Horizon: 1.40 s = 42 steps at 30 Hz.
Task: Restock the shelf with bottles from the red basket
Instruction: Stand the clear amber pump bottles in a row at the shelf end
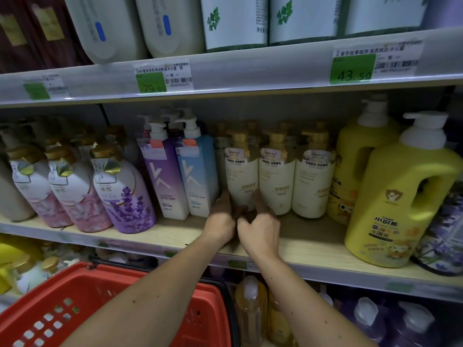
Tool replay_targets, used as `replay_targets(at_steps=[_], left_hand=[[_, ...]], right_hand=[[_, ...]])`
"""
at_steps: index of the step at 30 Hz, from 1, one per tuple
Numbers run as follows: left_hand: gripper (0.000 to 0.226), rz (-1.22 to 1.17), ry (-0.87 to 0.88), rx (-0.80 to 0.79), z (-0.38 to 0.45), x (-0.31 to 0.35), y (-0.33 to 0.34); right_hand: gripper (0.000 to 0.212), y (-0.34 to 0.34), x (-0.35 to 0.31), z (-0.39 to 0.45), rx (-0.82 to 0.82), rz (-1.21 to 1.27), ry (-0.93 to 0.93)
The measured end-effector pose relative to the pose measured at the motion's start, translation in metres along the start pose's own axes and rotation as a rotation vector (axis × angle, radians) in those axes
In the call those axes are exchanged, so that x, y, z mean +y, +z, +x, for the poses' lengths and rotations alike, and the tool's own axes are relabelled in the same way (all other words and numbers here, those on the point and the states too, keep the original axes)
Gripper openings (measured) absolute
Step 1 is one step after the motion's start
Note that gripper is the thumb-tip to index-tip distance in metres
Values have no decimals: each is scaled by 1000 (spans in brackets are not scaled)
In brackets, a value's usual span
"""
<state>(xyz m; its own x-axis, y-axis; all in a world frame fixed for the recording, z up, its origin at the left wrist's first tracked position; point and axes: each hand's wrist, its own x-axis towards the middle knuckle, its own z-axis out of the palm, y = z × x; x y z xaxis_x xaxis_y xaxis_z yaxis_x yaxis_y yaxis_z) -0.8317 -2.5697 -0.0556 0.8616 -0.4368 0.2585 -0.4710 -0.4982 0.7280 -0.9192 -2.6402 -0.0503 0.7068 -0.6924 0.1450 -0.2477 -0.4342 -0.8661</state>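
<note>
While both hands, left hand (221, 221) and right hand (260, 225), clasp the base of a cream bottle (241, 176) on the shelf (313, 242), fingers curled round it, placement looks nearly finished. The red basket (75, 309) below appears empty, so little seems left

On the middle shelf (313, 244), three pump bottles (276, 181) stand side by side at the centre. Both hands meet at the base of the leftmost one (241, 176), the left hand (221, 221) at its 8 o'clock and the right hand (260, 225) at its 5 o'clock. Two box-shaped bottles (180, 176) stand at its 9 o'clock, and handled jugs (400, 196) at 3 o'clock. The basket (82, 309) sits at 7 o'clock, in front of and below the shelf.
</note>
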Motion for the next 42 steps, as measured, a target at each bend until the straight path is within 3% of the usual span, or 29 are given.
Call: replay_targets(at_steps=[6, 13, 20, 22, 25, 27, 30, 34, 39, 42], left_hand=[[51, 19, -21, -17, -6, -4, 1], [80, -3, -23, 24, -15, -3, 4], [91, 40, -68, -104, -14, -4, -7], [86, 55, -96, -146, -14, -4, -13], [50, 88, -101, -108, -28, -9, -31], [45, -15, -38, -90, -51, -16, -53], [52, -121, 54, -90, -93, -35, -100], [42, -58, -55, -36, -144, -77, -169], [23, 334, -249, -4, -188, -144, -219], [23, 489, -407, -78, -206, -186, -220]], right_hand=[[40, -4, -1, -3, -1, 3, 43], [48, -4, -1, -1, -26, 38, 39], [49, -4, -2, 3, -66, 39, 134], [46, -7, -2, 3, -65, 37, 152], [39, -14, -3, 0, -3, 76, 128], [30, -17, -9, -5, 34, 141, 86], [14, -8, -25, -18, -174, 327, 51], [17, 25, -52, -53, -486, 333, -50], [12, 99, -69, -101, -911, 205, -35], [12, 155, -59, -129, -1119, 60, 49]])
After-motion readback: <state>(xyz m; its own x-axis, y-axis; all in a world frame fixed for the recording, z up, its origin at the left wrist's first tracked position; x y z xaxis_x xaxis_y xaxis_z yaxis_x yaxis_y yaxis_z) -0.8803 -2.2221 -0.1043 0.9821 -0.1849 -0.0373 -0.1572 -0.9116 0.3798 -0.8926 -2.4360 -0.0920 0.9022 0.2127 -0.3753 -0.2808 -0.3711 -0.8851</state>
